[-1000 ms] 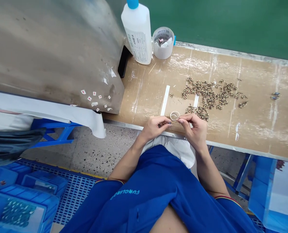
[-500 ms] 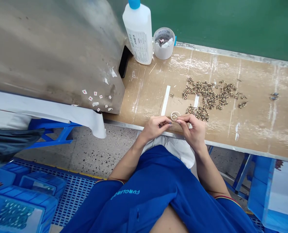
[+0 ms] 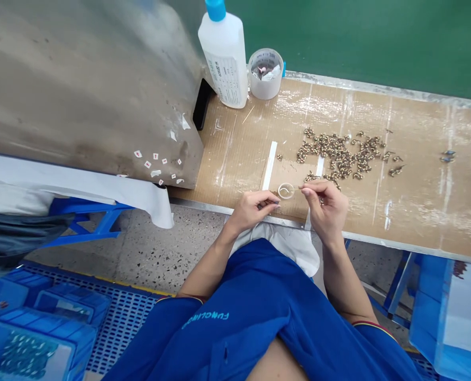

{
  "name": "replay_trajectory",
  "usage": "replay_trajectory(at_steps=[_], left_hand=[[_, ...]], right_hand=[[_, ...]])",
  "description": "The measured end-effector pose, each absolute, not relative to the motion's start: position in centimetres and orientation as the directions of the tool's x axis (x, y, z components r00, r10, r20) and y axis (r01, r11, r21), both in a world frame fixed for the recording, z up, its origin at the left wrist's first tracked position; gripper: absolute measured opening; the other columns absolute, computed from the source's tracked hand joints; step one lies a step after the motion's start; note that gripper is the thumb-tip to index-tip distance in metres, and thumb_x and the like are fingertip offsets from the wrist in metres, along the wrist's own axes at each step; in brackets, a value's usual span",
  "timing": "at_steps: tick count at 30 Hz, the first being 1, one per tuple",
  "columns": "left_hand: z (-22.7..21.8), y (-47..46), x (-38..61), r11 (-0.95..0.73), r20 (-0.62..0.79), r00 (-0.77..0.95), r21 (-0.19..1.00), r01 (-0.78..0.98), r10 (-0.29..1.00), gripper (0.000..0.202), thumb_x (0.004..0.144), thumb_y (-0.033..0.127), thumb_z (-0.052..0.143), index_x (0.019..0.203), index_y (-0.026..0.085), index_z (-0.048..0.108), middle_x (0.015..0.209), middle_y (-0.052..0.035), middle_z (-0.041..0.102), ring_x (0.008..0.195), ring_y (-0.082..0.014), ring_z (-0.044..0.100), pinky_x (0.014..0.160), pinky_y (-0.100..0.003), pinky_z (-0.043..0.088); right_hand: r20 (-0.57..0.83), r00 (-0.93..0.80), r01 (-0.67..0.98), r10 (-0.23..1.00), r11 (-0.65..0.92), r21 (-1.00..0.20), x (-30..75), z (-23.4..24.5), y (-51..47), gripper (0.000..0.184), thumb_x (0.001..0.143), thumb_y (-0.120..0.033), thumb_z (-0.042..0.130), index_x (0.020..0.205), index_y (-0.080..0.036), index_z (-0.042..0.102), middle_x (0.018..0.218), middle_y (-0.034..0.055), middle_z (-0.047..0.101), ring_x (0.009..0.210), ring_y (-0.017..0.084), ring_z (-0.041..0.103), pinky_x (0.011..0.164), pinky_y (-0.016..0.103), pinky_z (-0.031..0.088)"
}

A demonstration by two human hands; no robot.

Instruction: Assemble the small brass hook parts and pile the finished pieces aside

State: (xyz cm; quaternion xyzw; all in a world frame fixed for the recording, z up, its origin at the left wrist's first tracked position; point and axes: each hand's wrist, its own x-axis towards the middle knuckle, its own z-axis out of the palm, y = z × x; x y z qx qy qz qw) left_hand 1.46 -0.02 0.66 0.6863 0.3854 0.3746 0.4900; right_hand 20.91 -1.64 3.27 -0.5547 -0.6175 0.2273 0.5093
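My right hand (image 3: 327,207) pinches a thin toothpick-like stick (image 3: 298,189). The stick's tip points left, at a small round clear dish (image 3: 286,191) with a white curved mark inside. Left of the dish, my left hand (image 3: 256,209) has thumb and forefinger closed together around a tiny dark piece (image 3: 277,202), too small to make out. Just beyond my right hand lies a spread pile of small brassy metal pieces (image 3: 341,153). One loose brassy piece (image 3: 279,157) rests apart from it, near a white strip (image 3: 270,165).
A white bottle with a blue cap (image 3: 224,61) and a tape-roll cup (image 3: 265,74) holding scraps stand at the back left. Another thin stick (image 3: 248,115) lies before them. A metal panel (image 3: 100,95) borders the cardboard-topped table (image 3: 418,211). Blue bins (image 3: 41,344) sit below.
My right hand has moved right, away from my left hand, bringing the stick's tip over to the dish. My left hand has stayed nearly in place.
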Motion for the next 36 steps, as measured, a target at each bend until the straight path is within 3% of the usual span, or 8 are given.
replay_trajectory(at_steps=[7, 10, 13, 17, 21, 26, 32, 36], left_hand=[[0.8, -0.1, 1.5, -0.216, 0.130, 0.415, 0.962, 0.167, 0.901, 0.013, 0.091, 0.026, 0.069, 0.087, 0.013, 0.073, 0.077, -0.0038, 0.074, 0.060, -0.0092, 0.063, 0.056, -0.017, 0.049], [0.9, -0.1, 1.4, -0.208, 0.121, 0.423, 0.964, 0.168, 0.898, 0.015, 0.091, 0.027, 0.069, 0.087, 0.013, 0.073, 0.077, -0.0043, 0.074, 0.060, -0.0097, 0.064, 0.056, -0.018, 0.050], [0.7, 0.0, 1.4, -0.200, 0.113, 0.425, 0.965, 0.167, 0.898, 0.014, 0.090, 0.026, 0.069, 0.086, 0.013, 0.073, 0.078, -0.0048, 0.075, 0.062, -0.0102, 0.065, 0.057, -0.018, 0.050], [0.4, 0.1, 1.4, -0.197, 0.115, 0.418, 0.967, 0.160, 0.901, 0.013, 0.089, 0.024, 0.068, 0.087, 0.012, 0.073, 0.076, -0.0044, 0.073, 0.059, -0.0095, 0.062, 0.055, -0.018, 0.049], [0.2, 0.1, 1.4, -0.209, 0.118, 0.422, 0.962, 0.175, 0.899, 0.013, 0.089, 0.024, 0.068, 0.087, 0.012, 0.073, 0.076, -0.0041, 0.073, 0.060, -0.0092, 0.061, 0.055, -0.018, 0.048], [0.3, 0.2, 1.3, -0.220, 0.120, 0.436, 0.957, 0.188, 0.892, 0.013, 0.090, 0.024, 0.067, 0.088, 0.013, 0.073, 0.077, -0.0040, 0.073, 0.062, -0.0101, 0.063, 0.057, -0.018, 0.050], [0.3, 0.1, 1.3, -0.293, 0.201, 0.441, 0.944, 0.152, 0.875, 0.011, 0.091, 0.022, 0.067, 0.089, 0.013, 0.073, 0.080, -0.0050, 0.074, 0.065, -0.0105, 0.065, 0.060, -0.018, 0.051], [0.2, 0.0, 1.3, -0.358, 0.249, 0.457, 0.918, 0.169, 0.854, 0.019, 0.095, 0.028, 0.065, 0.088, 0.013, 0.073, 0.080, -0.0058, 0.074, 0.063, -0.0107, 0.064, 0.058, -0.019, 0.049]], right_hand=[[0.386, -0.073, 0.535, 0.919, 0.363, -0.763, 21.3, 3.6, -0.5, 0.013, 0.097, -0.034, 0.063, 0.097, -0.023, 0.070, 0.106, 0.0090, 0.074, 0.101, 0.023, 0.069, 0.086, 0.039, 0.056], [0.379, -0.097, 0.587, 0.920, 0.360, -0.725, 22.6, 4.8, 2.1, 0.016, 0.098, -0.034, 0.059, 0.098, -0.023, 0.071, 0.103, 0.0079, 0.074, 0.099, 0.022, 0.068, 0.081, 0.036, 0.055], [0.237, -0.225, 0.656, 0.945, 0.327, -0.680, 23.2, 5.1, 6.2, 0.016, 0.096, -0.027, 0.057, 0.094, -0.022, 0.072, 0.089, 0.0052, 0.073, 0.081, 0.019, 0.066, 0.076, 0.034, 0.052], [0.041, -0.444, 0.701, 0.895, 0.375, -0.606, 22.0, 4.2, 11.0, 0.017, 0.087, -0.015, 0.061, 0.095, -0.019, 0.076, 0.092, 0.0069, 0.073, 0.084, 0.021, 0.066, 0.083, 0.036, 0.050], [-0.061, -0.559, 0.721, 0.827, 0.449, -0.529, 20.8, 3.4, 12.9, 0.013, 0.080, -0.010, 0.066, 0.083, -0.018, 0.076, 0.085, 0.0069, 0.070, 0.085, 0.022, 0.065, 0.082, 0.036, 0.048], [-0.064, -0.489, 0.766, 0.870, 0.394, -0.508, 21.6, 4.1, 12.5, 0.009, 0.079, -0.010, 0.067, 0.076, -0.017, 0.072, 0.077, 0.0053, 0.069, 0.078, 0.021, 0.065, 0.078, 0.035, 0.049], [0.169, -0.176, 0.656, 0.970, 0.244, -0.714, 24.5, 7.5, 6.6, 0.008, 0.087, -0.023, 0.067, 0.086, -0.021, 0.075, 0.081, 0.0032, 0.073, 0.073, 0.017, 0.066, 0.071, 0.032, 0.054], [0.173, 0.110, 0.477, 0.979, 0.101, -0.873, 24.6, 8.1, -0.2, 0.009, 0.084, -0.030, 0.075, 0.088, -0.023, 0.077, 0.079, 0.0018, 0.075, 0.068, 0.016, 0.069, 0.062, 0.030, 0.057]])
